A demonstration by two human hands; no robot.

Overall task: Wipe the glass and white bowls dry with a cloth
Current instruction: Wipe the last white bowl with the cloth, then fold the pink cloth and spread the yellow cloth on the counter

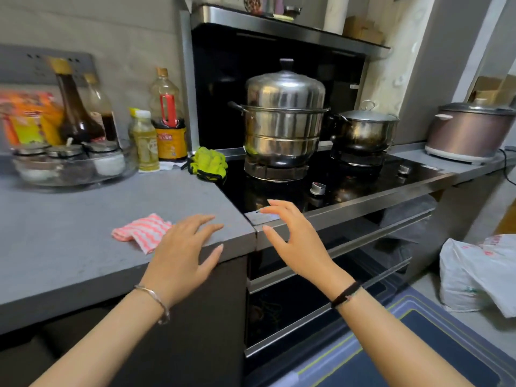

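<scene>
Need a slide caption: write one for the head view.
Left hand beside a pink striped cloth on the counter, right hand at the stove edge, both open; steamer pot behind.

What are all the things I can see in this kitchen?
counter: one, grey, left
stove: one, black, middle
cloth: one, pink-and-white striped, counter front
glass bowl: one, clear, counter back
jars: three, clear, inside the bowl
bottles: four, brown and yellow, by the wall
rag: one, yellow-green, counter beside stove
big pot: one, silver, left burner
small pot: one, silver, right burner
rice cooker: one, pinkish, far right
plastic bags: count unclear, white, floor
left hand: one, open, over counter edge
right hand: one, open, over stove edge
</scene>
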